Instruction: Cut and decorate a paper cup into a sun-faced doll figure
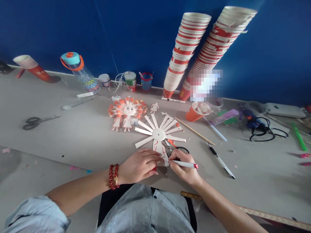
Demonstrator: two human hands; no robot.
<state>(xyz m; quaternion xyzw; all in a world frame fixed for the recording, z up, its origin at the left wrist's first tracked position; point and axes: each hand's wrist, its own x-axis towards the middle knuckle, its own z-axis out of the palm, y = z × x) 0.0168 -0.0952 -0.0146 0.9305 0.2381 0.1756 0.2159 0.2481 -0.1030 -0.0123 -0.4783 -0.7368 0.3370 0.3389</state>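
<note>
Near the front of the desk (73,137), our left hand (138,163) rests loosely over the paper figure (157,134); our right hand (186,171) grips a marker (184,164). The paper should be light and crease easily; we'd hold its body, sparing the thin strips. Scissors (183,148) crowd its right edge; leftward offers more room.

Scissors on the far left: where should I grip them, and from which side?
Best by the dark handle loops, probably from the left and above. The scissors lie flat, loops to the left and blades pointing right, so that approach should avoid the tips.
</note>
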